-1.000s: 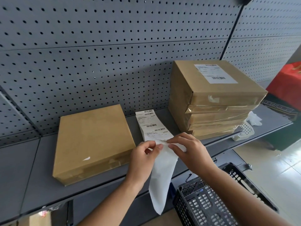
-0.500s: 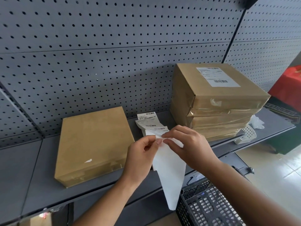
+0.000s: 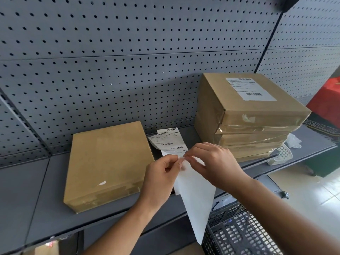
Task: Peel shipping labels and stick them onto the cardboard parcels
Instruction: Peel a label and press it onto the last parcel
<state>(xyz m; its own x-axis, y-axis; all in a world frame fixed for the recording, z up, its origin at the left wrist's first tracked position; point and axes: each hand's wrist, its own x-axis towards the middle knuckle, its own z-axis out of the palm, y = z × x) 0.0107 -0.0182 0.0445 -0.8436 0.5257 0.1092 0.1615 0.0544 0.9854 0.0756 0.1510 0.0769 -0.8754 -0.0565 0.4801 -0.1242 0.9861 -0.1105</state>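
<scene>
**Two hands mid-peel on a label strip, one bare parcel waiting**

One strip of shipping labels (image 3: 170, 142) lies on the grey shelf (image 3: 33, 190) between the unlabelled parcel (image 3: 108, 162) and the parcel stack (image 3: 244, 126). Its near end is lifted into both hands, and a white backing sheet (image 3: 196, 196) hangs from the pinch point, past the shelf edge and over the black plastic crate (image 3: 244, 234).

Left hand (image 3: 160, 179) pinches the sheet edge between thumb and forefinger. Right hand (image 3: 215, 162) pinches right next to it, fingertips nearly touching the left's. Both are closed on paper; which layer each one holds is too small to tell.

Risks, as judgement:
- Label tears or creases if the layers part unevenly at the corner, since the grips sit very close.
- Adhesive side may fold onto itself or catch a finger once free, because the sheet is thin and floppy.
- Pulling could drag the rest of the strip, whose far end already looks curled and rumpled.
- Loose backing may drop into the crate.

Labels look white with black barcodes and small print, unreadable here. Unlabelled parcel is flat brown cardboard with a small white scuff (image 3: 101, 183) near its front, taped at the edge. Top parcel of the stack already carries an applied label (image 3: 250, 88). Pegboard wall (image 3: 128, 61) stands behind.
</scene>
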